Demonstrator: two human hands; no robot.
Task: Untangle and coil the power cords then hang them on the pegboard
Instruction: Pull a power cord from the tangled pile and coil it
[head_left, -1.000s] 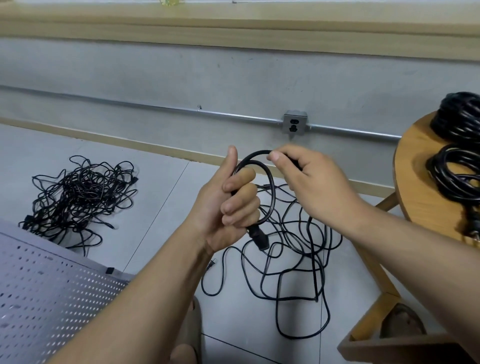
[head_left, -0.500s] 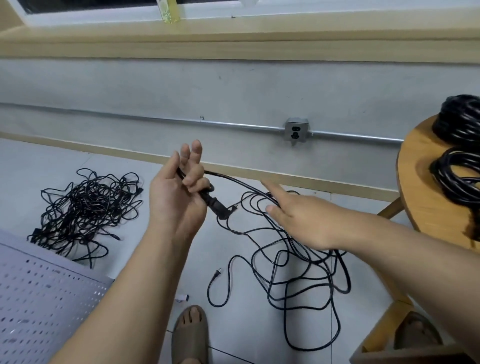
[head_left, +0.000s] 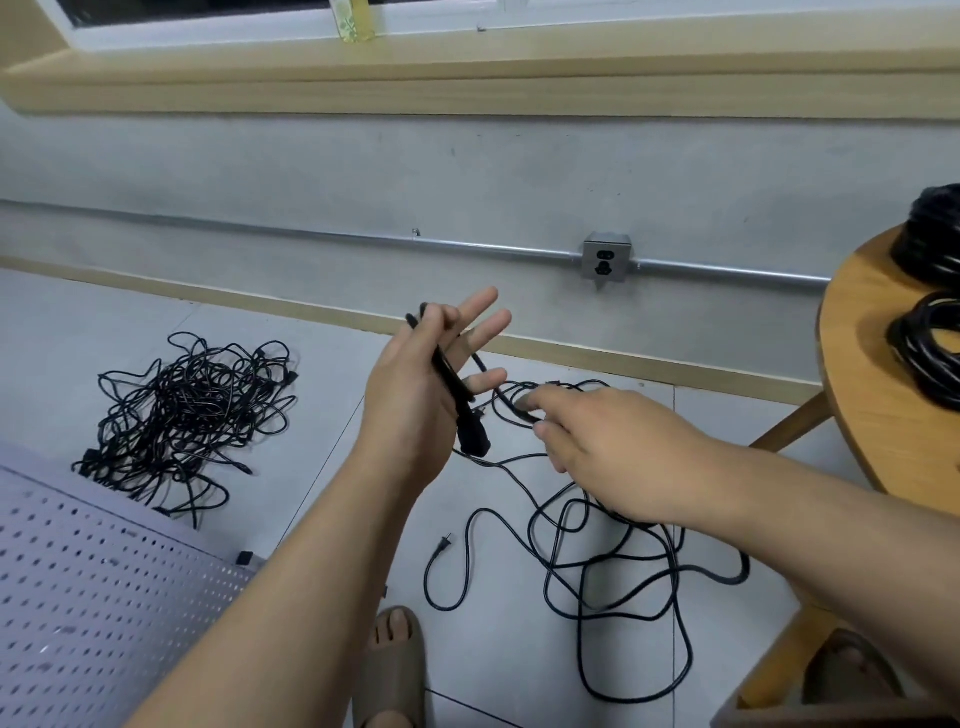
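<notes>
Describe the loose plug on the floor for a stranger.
On the grey tiled floor, look above the tan sandal. The small black pronged plug lies free at a thin loop's end, unlike the chunky black connector in the left hand.

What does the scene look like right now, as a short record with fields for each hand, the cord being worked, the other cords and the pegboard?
left hand: raised, holds the loose cord near its connector end, several fingers straight
right hand: extended, thumb and forefinger at a strand of the same cord, apparently pinching it
loose cord: mostly sprawled on the floor, not coiled
tangled pile: on the floor at left, untouched
coiled cords: on the wooden table
pegboard: lower left, no cords seen on it
</notes>
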